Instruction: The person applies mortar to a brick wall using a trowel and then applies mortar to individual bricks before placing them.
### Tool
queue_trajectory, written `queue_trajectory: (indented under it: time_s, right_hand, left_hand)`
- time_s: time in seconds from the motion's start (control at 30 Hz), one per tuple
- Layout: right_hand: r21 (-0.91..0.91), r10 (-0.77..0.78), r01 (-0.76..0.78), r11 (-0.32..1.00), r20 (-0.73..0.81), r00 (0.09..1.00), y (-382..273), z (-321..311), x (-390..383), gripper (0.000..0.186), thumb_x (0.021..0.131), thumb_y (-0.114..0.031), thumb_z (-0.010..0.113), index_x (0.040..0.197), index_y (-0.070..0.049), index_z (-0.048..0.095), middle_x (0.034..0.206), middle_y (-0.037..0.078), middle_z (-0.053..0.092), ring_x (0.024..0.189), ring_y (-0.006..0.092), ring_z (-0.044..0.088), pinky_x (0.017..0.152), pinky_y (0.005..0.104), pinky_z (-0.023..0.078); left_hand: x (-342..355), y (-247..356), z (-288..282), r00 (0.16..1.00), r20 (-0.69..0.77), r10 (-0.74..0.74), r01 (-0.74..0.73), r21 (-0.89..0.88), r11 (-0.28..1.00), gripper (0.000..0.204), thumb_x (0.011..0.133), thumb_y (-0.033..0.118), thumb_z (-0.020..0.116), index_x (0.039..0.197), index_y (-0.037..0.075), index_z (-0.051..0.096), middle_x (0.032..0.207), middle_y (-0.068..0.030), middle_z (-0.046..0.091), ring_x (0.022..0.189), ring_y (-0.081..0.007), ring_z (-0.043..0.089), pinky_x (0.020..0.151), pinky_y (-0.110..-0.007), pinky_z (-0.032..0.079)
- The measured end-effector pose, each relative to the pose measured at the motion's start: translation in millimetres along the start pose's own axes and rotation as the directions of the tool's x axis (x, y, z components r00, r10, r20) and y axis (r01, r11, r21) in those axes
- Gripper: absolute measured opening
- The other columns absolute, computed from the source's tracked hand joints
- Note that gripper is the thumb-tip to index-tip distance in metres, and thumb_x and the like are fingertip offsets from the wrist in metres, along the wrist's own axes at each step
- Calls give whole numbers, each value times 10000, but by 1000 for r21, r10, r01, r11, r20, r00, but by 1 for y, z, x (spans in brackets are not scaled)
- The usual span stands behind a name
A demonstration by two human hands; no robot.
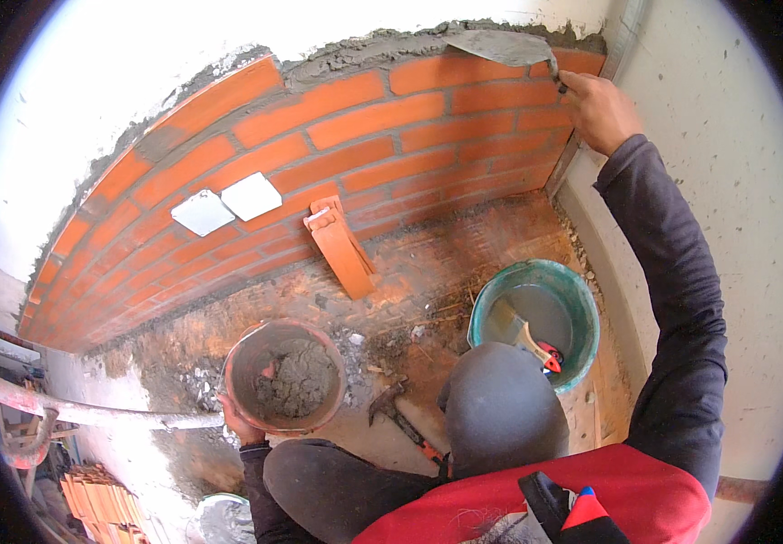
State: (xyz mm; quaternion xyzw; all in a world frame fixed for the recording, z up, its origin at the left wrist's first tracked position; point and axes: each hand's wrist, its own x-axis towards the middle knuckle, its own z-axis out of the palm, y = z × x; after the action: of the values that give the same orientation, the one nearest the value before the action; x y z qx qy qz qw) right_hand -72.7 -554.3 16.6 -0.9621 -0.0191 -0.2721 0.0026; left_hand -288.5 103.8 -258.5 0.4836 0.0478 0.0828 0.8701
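Note:
My right hand [602, 112] is closed round the handle of a trowel [500, 47]. The trowel's blade lies along the grey mortar bed [355, 56] on the top course of an orange brick-faced wall [364, 122], near its right end. At lower left, my left hand [243, 422] grips the near left side of a round bucket [233, 372], its fingers partly hidden. Inside that bucket is a lump of wet mortar [293, 381].
A green tub [591, 313] of cloudy water with a brush [518, 334] stands at right, beside my knee. A hammer [402, 426] lies between the containers. Orange brick tiles [340, 249] lean on the wall. A pole [110, 412] crosses at left, above stacked tiles [101, 503].

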Motion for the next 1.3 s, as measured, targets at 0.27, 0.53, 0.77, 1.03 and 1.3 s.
queue_trajectory:
  time_s: [0.27,0.53,0.77,1.03,1.3]
  right_hand:
    - [12,93,-94,995,69,993,26,-7,-8,361,883,-137,562,1228,-42,607,1121,191,653,1008,376,622,857,442,504]
    - [-6,66,-66,998,42,997,40,-2,-8,340,894,-169,546,1213,-72,618,1094,191,657,1008,389,617,866,467,497]
    - [-29,142,-142,989,-1,990,52,3,-18,328,891,-175,541,1189,-73,631,1117,177,662,1015,375,626,883,454,503]
    - [-14,39,-39,999,-33,999,48,14,-16,396,832,-101,579,1220,-29,610,1124,200,656,1032,386,619,894,444,493]
    - [-2,94,-94,996,-16,995,71,3,-32,391,837,-110,560,1212,-5,592,1084,242,634,1009,408,606,867,447,484]
  left_hand:
    - [-1,-4,-36,999,-31,-38,38,2,999,679,1024,541,296,1451,20,375,1425,-132,476,1295,-307,454,1102,-444,318]
    - [-3,4,-7,1000,-2,-12,12,-12,1000,676,1022,546,299,1431,18,402,1403,-140,497,1276,-310,472,1095,-442,329]
    - [-2,1,-23,1000,-13,-24,24,24,999,680,1020,550,302,1439,23,397,1408,-141,493,1276,-313,469,1095,-439,329]
    - [-3,4,-3,1000,-10,-5,5,46,999,676,1023,547,301,1445,27,392,1407,-139,494,1271,-311,471,1091,-438,333]
    - [-1,-7,-43,991,-136,-16,25,61,998,652,1031,524,308,1378,-7,462,1363,-137,530,1233,-296,507,1053,-429,379]
